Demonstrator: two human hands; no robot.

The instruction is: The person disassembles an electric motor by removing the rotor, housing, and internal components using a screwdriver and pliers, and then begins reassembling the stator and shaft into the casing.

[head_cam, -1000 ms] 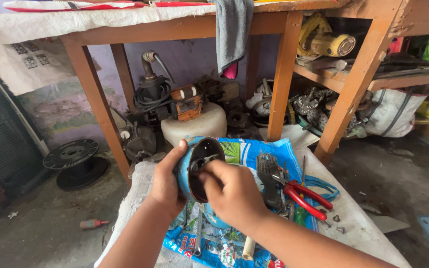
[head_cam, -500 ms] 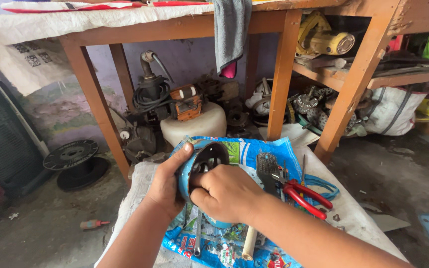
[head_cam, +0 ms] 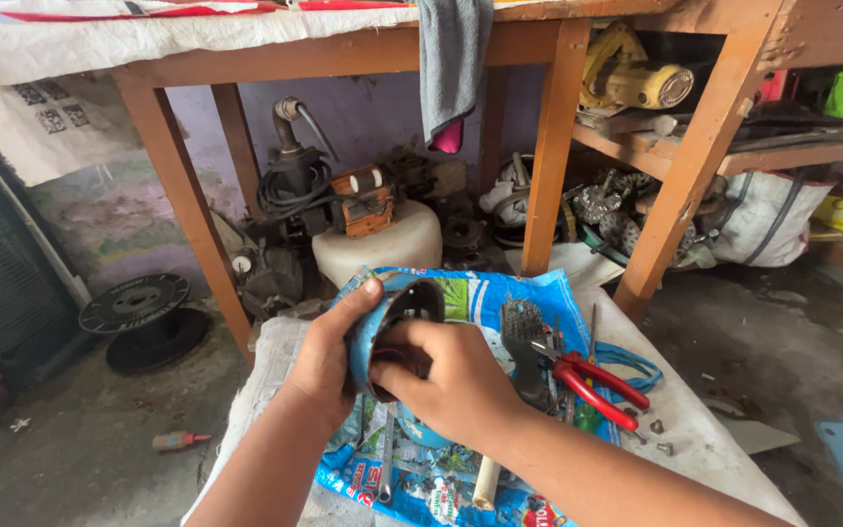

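My left hand [head_cam: 329, 356] grips a round blue motor housing [head_cam: 389, 317] from its left side, open end tilted toward me. My right hand [head_cam: 451, 381] is at the housing's dark opening, fingers curled on its lower rim and reaching inside; what they pinch is hidden. Both hands hover over a blue printed plastic sack [head_cam: 470, 298] spread on a white cloth [head_cam: 704, 444]. Right of my hands lie red-handled pliers [head_cam: 592, 381] and a dark metal part [head_cam: 524, 337].
A wooden table [head_cam: 187, 205] stands ahead, with a pump and white tank [head_cam: 382, 244] beneath. Shelves at right hold a yellow power tool [head_cam: 641, 83] and clutter. A black spool [head_cam: 139, 307] and small red screwdriver [head_cam: 178, 441] lie on the concrete floor. Loose screws [head_cam: 658, 429] sit on the cloth.
My right hand has slid lower and further into the housing's opening. The left hand keeps its grip, and the housing has tilted slightly.
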